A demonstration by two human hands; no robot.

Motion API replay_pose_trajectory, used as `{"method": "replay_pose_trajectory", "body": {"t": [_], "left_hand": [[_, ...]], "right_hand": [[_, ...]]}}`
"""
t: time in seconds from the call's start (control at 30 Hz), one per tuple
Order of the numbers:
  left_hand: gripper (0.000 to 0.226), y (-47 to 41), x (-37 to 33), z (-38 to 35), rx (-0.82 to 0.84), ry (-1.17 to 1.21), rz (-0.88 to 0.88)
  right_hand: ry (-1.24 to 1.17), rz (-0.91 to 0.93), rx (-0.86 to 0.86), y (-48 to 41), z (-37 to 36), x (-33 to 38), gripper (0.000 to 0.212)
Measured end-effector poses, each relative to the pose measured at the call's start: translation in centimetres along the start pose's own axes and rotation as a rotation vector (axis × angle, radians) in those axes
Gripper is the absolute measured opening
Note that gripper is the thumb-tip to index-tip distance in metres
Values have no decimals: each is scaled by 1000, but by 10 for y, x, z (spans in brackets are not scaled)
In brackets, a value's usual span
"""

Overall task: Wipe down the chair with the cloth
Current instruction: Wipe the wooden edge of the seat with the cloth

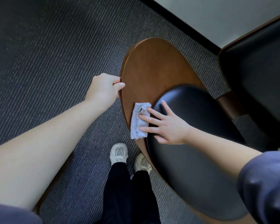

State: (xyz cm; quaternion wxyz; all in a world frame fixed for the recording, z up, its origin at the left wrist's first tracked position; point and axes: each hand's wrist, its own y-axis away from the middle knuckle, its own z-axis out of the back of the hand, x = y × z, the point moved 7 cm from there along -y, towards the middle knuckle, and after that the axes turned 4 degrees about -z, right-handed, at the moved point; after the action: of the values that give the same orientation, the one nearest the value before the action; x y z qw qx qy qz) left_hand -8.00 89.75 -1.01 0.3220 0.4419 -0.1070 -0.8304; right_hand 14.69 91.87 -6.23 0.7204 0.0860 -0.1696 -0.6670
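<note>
Nearest us, our two pale shoes stood on the grey ribbed carpet, just left of the near end of the chair. A little farther, our right hand lay on the chair. Its fingers were spread wide and straight, pressing the cloth flat against the brown wooden panel rather than pinching it.

The cloth, a small folded grey piece, sat at the panel's left rim and touched the black cushion on its right. It lay to the left of our palm, under the fingertips only, with its long axis running near to far.

Farther off and to the left, our left hand gripped the panel's left edge. The thumb was on the top face and the other fingers curled out of sight behind the rim, apparently to steady the chair. This hand was well apart from the cloth.

Most of the bare wood stretched away beyond the cloth. We judged the next stroke would have to run away from us along that long axis, past the level of the left hand.

On the far right stood a second chair.
</note>
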Motion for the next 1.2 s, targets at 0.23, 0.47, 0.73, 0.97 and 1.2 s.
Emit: {"method": "replay_pose_trajectory", "body": {"t": [0.23, 0.47, 0.73, 0.97, 1.2], "left_hand": [[21, -1, 2, -1, -4, -20, 3], [21, 0, 1, -1, -5, -4, 34], [23, 1, 1, -2, -21, -38, 97], [23, 0, 5, -3, -25, -59, 102], [22, 2, 4, -3, -39, -51, 69]], "right_hand": [[-54, -191, -66, -19, 17, -26, 64], [-242, -539, -157, -40, 39, -83, 70], [-831, -1125, -161, -14, 10, -163, 66], [-786, -1289, -216, 14, -3, -182, 62], [-600, -1359, -293, 2, 9, -197, 31]]}}
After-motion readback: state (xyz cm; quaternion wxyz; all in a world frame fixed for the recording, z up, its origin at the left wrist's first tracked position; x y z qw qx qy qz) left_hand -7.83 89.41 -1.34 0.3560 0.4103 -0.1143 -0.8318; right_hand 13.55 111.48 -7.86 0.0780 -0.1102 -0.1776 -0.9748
